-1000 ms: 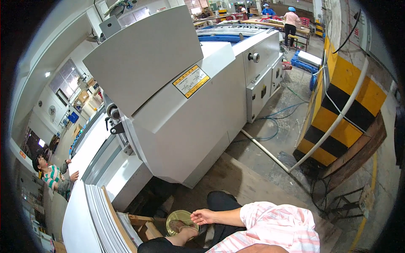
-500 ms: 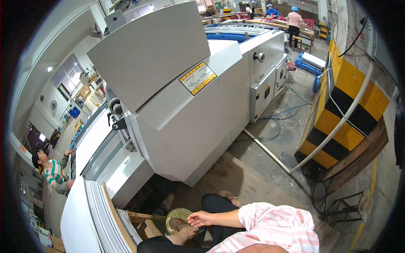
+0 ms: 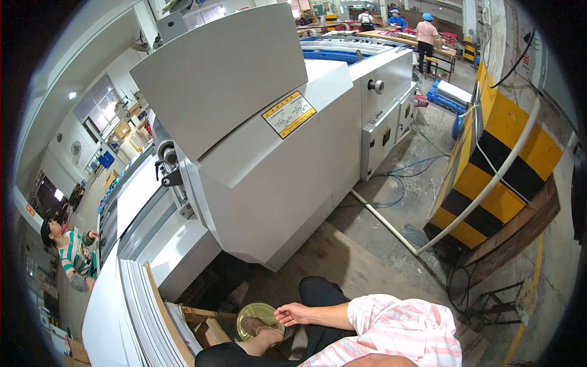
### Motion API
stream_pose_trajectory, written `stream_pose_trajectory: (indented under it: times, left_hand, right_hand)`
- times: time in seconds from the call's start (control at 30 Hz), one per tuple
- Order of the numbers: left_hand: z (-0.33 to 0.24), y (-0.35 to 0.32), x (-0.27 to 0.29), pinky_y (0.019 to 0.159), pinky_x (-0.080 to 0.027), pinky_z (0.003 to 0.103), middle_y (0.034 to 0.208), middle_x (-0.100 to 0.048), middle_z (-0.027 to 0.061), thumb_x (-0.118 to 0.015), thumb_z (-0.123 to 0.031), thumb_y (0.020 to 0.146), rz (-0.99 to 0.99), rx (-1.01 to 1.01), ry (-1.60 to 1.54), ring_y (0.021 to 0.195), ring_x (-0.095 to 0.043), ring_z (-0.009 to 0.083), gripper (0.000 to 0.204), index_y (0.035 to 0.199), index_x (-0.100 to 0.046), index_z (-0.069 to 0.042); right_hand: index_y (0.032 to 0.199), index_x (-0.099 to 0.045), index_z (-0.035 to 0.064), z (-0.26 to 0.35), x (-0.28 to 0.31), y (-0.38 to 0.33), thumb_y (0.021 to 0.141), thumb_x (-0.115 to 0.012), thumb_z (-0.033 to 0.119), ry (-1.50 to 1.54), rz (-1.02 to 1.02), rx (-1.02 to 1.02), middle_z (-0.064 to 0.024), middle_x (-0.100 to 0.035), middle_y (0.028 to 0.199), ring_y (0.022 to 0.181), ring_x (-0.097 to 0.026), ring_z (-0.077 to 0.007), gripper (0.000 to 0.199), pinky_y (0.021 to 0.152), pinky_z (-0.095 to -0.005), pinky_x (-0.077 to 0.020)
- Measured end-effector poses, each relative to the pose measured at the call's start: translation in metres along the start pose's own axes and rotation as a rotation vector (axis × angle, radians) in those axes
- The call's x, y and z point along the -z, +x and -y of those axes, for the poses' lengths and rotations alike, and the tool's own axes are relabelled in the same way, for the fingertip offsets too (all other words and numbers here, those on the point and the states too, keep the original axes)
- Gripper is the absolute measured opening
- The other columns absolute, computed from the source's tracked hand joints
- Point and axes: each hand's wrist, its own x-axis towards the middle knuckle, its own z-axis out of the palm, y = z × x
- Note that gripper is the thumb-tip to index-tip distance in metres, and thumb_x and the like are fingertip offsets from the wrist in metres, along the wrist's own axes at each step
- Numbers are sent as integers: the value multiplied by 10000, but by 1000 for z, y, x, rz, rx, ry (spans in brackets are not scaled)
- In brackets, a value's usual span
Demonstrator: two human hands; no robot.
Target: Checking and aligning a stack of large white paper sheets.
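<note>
Round tin (image 3: 257, 314) | right hand (image 3: 293, 314) just beside rim, fingers loosely curled, grasping nothing | forearm level

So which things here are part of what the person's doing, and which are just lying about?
In hand: right hand, round yellow-green dish.
Lying about: big white machine, stack of white sheets, blue cable, yellow-black striped pillar.

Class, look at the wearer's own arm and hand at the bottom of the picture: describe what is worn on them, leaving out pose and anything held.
One arm shows, reaching in from the lower right. Its sleeve is pale pink with thin white stripes crossing in a check, loose and ending short of the forearm, which is bare. The hand wears no glove, and no ring or watch can be made out. Which hand it is cannot be told.
</note>
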Motion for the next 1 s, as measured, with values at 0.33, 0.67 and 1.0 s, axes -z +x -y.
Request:
stream_pose_trajectory:
  times: [0.33,0.67,1.0]
  left_hand:
    - [3,-14,7,647,-518,403,904,-654,79,-527,-120,700,-102,-140,73,871,-630,256,195,826,-675,-117]
    - [4,-3,-2,706,-491,416,957,-637,123,-469,-213,749,-46,-9,-92,877,-619,280,256,880,-651,-90]
    - [3,-6,-23,691,-493,395,936,-643,89,-477,-202,750,-87,-25,-50,853,-622,251,239,875,-649,-96]
  right_hand:
    - [986,-569,87,-9,-7,10,875,-484,286,-25,19,-25,-15,-612,848,719,-606,-133,243,625,-287,-501]
    - [984,-572,74,-12,0,15,891,-469,284,-51,-6,-34,-20,-617,853,743,-606,-145,252,646,-313,-501]
    - [964,-580,90,-13,-6,14,881,-494,272,-81,-44,-30,-10,-622,828,727,-603,-135,218,641,-302,-505]
